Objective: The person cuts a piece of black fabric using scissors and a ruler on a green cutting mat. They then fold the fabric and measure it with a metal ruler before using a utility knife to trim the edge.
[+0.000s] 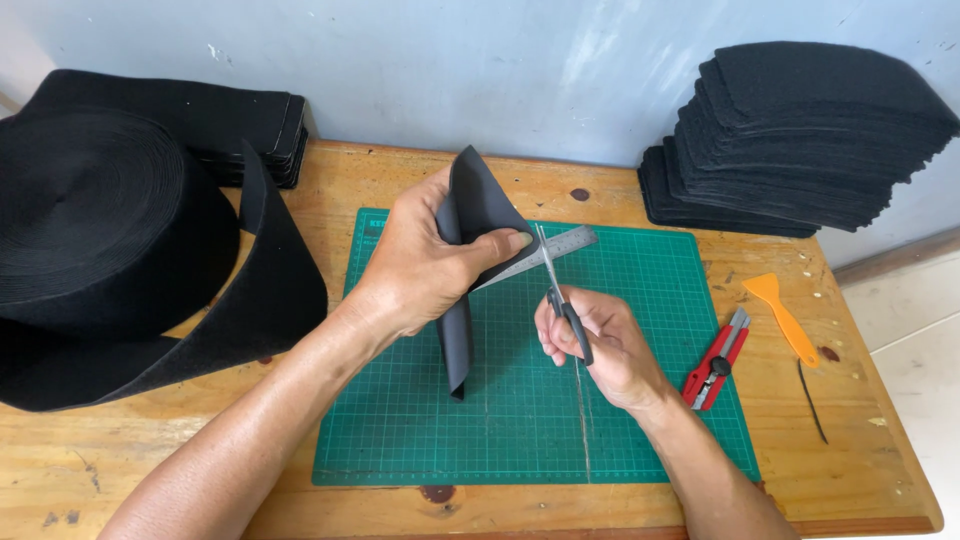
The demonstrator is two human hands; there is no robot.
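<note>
A wooden table (300,500) stands against a pale wall. At its left edge sits a very big roll of black felt (100,220), with a loose tail of felt curling down toward the front. Behind the roll, at the back left corner, lies a flat pile of black pieces (250,130). At the back right corner there is a tall stack of black felt sheets (800,130), leaning a bit against the wall.

A green cutting mat (520,420) lies in the middle of the table. A metal ruler (565,248) rests on the mat near its back edge, partly hidden by the hand.

The left hand (420,270) is closed around a black felt strip (470,220). The thumb presses on one side and the fingers wrap the other. The strip is folded and stands up above the middle of the mat, with its lower end hanging down to the mat.

The right hand (600,340) is closed on a pair of scissors (560,290) with dark handles. The blades point up, and their tips are just beside the felt strip, close to the left thumb. I cannot tell if the blades touch the felt.

Near the right edge of the table lie a red utility knife (718,360), an orange plastic scraper (782,315) and a thin black scrap (812,400).
</note>
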